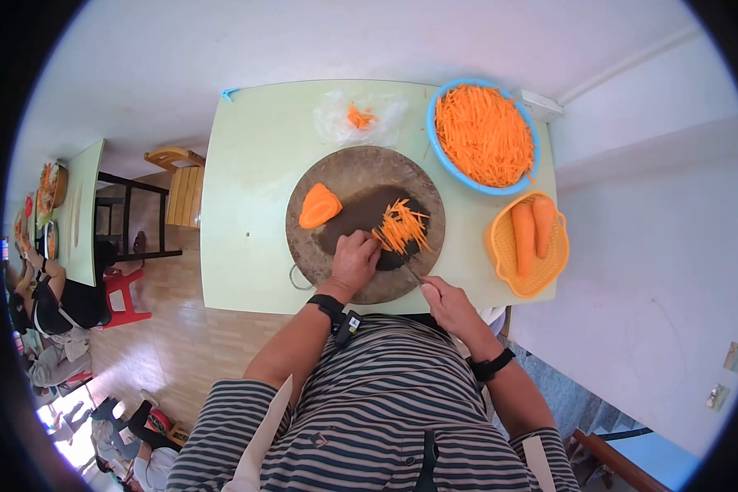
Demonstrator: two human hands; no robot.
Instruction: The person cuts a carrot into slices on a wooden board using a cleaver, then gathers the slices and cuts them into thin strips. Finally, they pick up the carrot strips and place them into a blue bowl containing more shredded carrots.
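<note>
On the round chopping board [320,266], my left hand [355,261] presses down with curled fingers on carrot slices at the edge of a small heap of carrot strips [402,228]. My right hand [451,303] is wrapped around the handle of a knife [412,273], its dark blade reaching over the board beside the left fingertips. Much of the blade is hard to make out. A fanned stack of carrot slices [320,205] lies on the board's upper left, apart from both hands.
A blue-rimmed basin [437,156] full of carrot strips stands at the back right. Below it, a yellow basket [559,266] holds two whole carrots [523,238]. A plastic bag [336,123] with carrot scraps lies behind the board. Other people sit or work at far left.
</note>
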